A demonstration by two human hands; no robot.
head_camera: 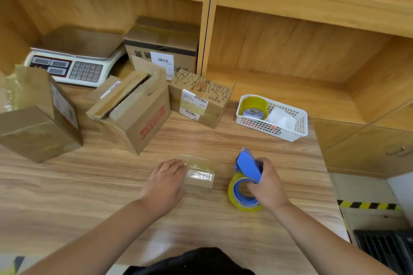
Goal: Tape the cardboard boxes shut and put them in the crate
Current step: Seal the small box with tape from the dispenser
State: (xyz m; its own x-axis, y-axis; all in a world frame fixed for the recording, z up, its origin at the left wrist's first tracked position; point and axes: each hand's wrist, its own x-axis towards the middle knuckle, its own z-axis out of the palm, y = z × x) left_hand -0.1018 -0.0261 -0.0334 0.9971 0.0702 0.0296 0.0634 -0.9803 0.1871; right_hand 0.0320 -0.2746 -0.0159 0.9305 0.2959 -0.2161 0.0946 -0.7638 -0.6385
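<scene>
A small flat cardboard box [199, 176] with shiny clear tape over its top lies on the wooden table [89, 196] near the middle. My left hand [165, 183] rests on its left end, fingers laid over it. To the right, my right hand [268, 183] grips a blue tape dispenser [247, 169] loaded with a yellowish tape roll [241, 198]; the roll sits on the table. Three larger boxes stand behind: one with red lettering and open flaps [134, 114], a printed one with labels [201, 98], and a plain one at the left [38, 118].
A white basket [297, 127] with tape rolls stands at the back right. A weighing scale [73, 62] and another carton [163, 44] sit in the shelf recess. A dark crate [386, 250] is on the floor at the lower right, past the table's edge.
</scene>
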